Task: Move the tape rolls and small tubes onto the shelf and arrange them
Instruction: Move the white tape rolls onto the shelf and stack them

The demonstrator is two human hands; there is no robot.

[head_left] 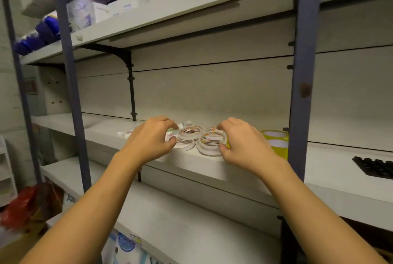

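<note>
shelf: a white board point(119, 136) carried by blue-grey uprights point(298, 102), with a pale back panel behind it; both hands work near its front edge.
tape rolls: a cluster of 4 small white rolls point(198, 139) with printed inner labels lies flat on the shelf between the 2 hands, the rolls touching or overlapping one another in 2 rows.
left hand: the left hand point(148, 138) is at the left side of the cluster, its fingers point(170, 139) curled and closed on the nearest roll and on a small tube end there; which of these it actually pinches is hard to tell.
right hand: the right hand point(242, 142) is at the right side of the cluster, fingers curled over the top and thumb point(223, 149) pressed to the front edge of the near right roll, gripping it.
small tubes: several small pale tubes point(124, 134) lie on the shelf left of and behind the left hand, with more caps point(184, 124) showing just behind the rolls; they are blurred and their number cannot be told.
yellow tape: 2 larger yellow rolls point(276, 141) stand just right of the right hand, beside the right upright.
black tray: a dark moulded tray point(376, 167) sits at the far right on the next bay's shelf.
upper shelf: white boxes point(131, 0) and blue packets point(45, 30) rest on the shelf above.
lower left: a red bag point(20, 206) shows beside the rack.
</note>
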